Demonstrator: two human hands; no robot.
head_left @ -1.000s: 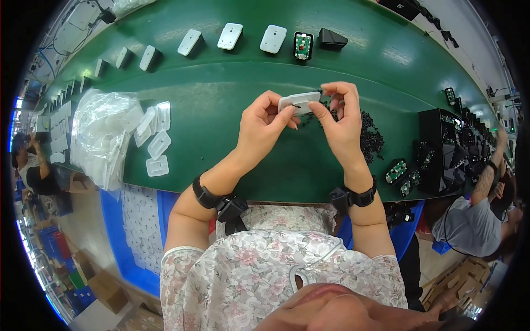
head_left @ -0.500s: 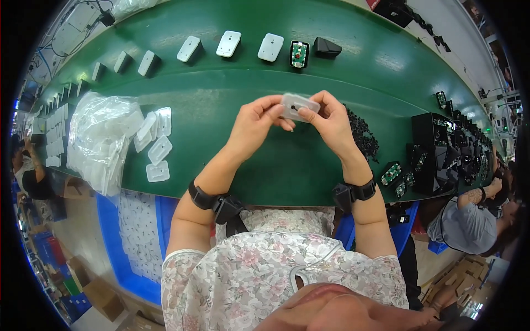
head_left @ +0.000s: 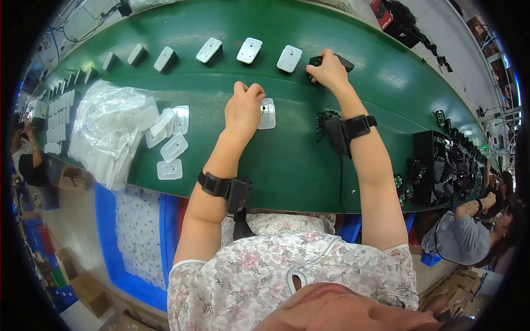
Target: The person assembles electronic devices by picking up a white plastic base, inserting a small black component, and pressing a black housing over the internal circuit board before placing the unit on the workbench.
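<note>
Pressing my left hand (head_left: 245, 107) down on a small white rectangular plastic cover (head_left: 267, 114), I keep it flat on the green bench (head_left: 298, 160) so it cannot slide; my fingers are curled together over its left edge, and only its right part shows. My right hand (head_left: 330, 70) reaches farther away and to the right, closed around a small black plastic part (head_left: 330, 60) at the right end of the far row. How tightly I pinch it I cannot tell, since my knuckles hide most of it.

That far row of white plastic covers (head_left: 249, 50) runs leftward, each piece apart from the next, laid out in a line so they can be taken one after another. To the left, a crumpled clear plastic bag (head_left: 107, 129) spills more translucent covers (head_left: 171, 148) onto the bench, near my left forearm. A heap of small black parts (head_left: 326, 118) sits just beside my right wrist strap (head_left: 359, 126), close for picking. Black trays (head_left: 436, 165) stand at the right.
</note>
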